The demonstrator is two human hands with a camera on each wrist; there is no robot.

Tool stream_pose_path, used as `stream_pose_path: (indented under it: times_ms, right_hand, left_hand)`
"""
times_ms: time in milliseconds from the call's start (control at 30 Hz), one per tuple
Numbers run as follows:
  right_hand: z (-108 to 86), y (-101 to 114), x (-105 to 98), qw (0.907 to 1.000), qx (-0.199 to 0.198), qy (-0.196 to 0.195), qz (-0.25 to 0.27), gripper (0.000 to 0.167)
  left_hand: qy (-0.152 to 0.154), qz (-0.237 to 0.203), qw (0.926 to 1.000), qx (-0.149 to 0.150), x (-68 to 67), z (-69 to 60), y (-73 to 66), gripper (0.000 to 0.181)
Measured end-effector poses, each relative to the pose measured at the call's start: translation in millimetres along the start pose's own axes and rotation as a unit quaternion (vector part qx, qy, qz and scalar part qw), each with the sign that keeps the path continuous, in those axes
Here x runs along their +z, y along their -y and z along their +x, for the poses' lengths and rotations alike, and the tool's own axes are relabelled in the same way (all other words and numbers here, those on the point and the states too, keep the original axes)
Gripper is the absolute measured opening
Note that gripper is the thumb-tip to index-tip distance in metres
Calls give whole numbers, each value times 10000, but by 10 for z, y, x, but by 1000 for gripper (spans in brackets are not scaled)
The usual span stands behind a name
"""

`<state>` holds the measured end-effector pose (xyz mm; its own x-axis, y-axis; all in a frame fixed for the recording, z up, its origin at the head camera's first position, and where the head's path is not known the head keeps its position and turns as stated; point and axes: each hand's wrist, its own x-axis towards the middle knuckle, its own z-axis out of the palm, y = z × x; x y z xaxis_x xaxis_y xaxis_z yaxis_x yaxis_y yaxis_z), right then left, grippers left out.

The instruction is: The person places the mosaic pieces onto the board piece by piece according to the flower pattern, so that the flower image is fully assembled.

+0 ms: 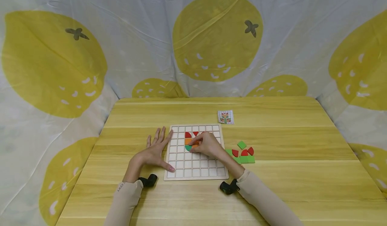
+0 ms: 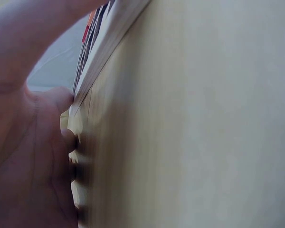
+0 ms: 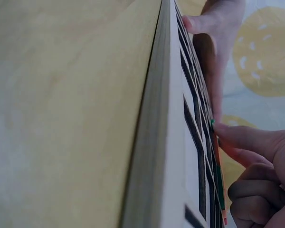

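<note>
"Board (image 1: 196, 172) status?"

"Part-filled. It lies flat on the table (image 1: 287, 135). Clock positions are read from its centre, as the head view shows it. One cluster is laid toward 11 o'clock: a red quarter (image 1: 188, 135), a red triangle (image 1: 196, 133), an orange square (image 1: 188, 141) and other orange parts, some hidden by fingers. Most visible cells are bare."

"Hands?"

"The left hand (image 1: 154, 152) is spread at 9 o'clock, thumb at the 8 o'clock corner, forefinger at the 10 o'clock edge. The right hand (image 1: 210, 145) enters from 4 o'clock and appears to pinch a green piece (image 1: 187, 148) at the cluster's lower end."

"Remaining stock?"

"Green squares (image 1: 242, 144) and red quarters (image 1: 250, 151), loose at 3 o'clock."

"Reference?"

"Picture card (image 1: 225, 117), between 1 and 2 o'clock. Its flower pattern appears fuller than the cluster; the work is judged to be at an early stage."
</note>
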<state>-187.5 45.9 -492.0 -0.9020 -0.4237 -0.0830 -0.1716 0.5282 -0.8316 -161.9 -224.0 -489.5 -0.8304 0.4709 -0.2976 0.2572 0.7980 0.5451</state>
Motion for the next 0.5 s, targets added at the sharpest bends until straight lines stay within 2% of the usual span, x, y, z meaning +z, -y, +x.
stream_pose_path:
  times_ms: [133, 267, 500]
  right_hand:
    - [-8, -1, -10, 10000, 54, 16, 31, 15]
    - [-35, -16, -78, 9995, 81, 128, 280, 15]
    - [-135, -199, -452, 9983, 179, 58, 557, 16]
  left_hand:
    - [9, 31, 10000, -41, 14, 5, 13, 150]
    - [-13, 35, 10000, -56, 23, 7, 23, 150]
    - [-1, -14, 10000, -10, 14, -2, 36, 151]
